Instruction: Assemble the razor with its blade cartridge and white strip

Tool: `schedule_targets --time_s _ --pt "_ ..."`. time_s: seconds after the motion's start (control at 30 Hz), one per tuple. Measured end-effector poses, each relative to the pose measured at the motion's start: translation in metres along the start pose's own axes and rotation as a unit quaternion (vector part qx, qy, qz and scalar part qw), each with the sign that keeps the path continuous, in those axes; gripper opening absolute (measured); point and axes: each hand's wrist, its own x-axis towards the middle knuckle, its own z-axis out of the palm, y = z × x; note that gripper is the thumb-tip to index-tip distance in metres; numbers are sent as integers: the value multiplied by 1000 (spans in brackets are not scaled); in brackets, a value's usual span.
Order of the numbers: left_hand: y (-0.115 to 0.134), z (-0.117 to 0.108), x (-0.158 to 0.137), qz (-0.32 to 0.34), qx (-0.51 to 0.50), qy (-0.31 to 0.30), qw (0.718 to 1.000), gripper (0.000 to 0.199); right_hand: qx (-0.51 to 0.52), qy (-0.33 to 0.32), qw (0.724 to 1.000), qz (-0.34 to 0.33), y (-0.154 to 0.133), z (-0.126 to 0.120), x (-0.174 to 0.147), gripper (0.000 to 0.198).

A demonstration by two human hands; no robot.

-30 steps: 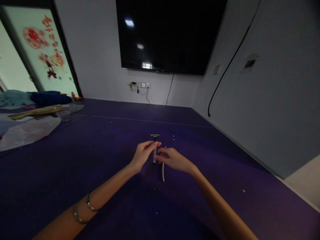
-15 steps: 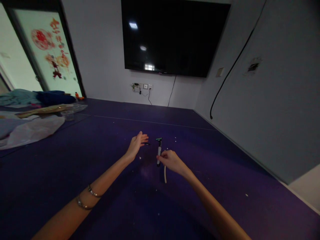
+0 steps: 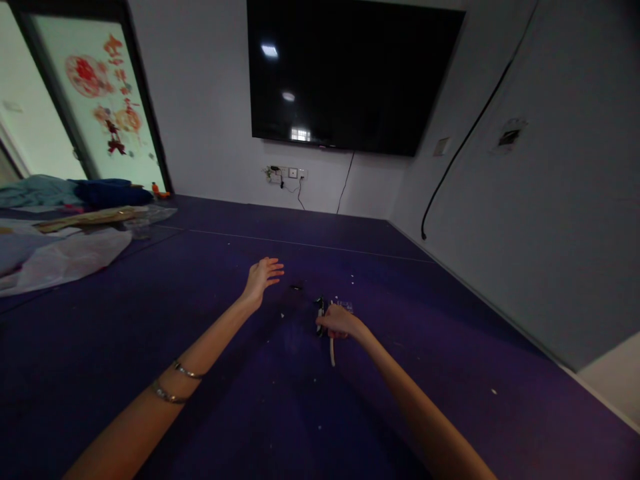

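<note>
Purple surface stretches out below the head camera, and I have the razor near the middle of my view, at the fingertips of the right hand. I read that hand as pinched closed on the pale handle, with the dark head pointing away from me; the razor is small and blurred, so I cannot tell whether it also touches the surface. It lies to the left of the right hand's knuckles and well apart from the left hand, which I see open, fingers spread and pointing inward. Between the two hands, a small dark piece lies on the purple, nearer the left fingertips than the razor. I make out a pale strip reaching toward me from under the right hand, and a clear item just beyond its knuckles, too indistinct for me to name. White specks dot the surface farther out. Two bracelets circle the left forearm.
</note>
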Motion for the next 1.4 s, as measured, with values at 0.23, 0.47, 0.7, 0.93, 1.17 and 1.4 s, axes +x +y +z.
schedule_targets --time_s 0.23,0.47,0.7,0.93,1.17,1.4 --pt "1 0 -1 -3 0 -8 1000 37 -30 -13 999 -6 -3 0 2 26" --pt "-1 1 -1 -14 7 -23 1000 37 -36 -9 999 -33 1 -8 3 31" --pt "-5 2 -1 -26 16 -37 999 34 -66 229 971 -24 55 -50 -5 27" --pt "-14 4 -4 -27 76 -97 992 20 -195 379 905 -16 127 -40 -5 35" --pt "-29 -1 10 73 281 -169 942 18 -176 388 905 7 147 -27 9 38" --pt "-48 -16 49 204 500 -235 808 22 -173 391 904 -3 147 -27 9 39"
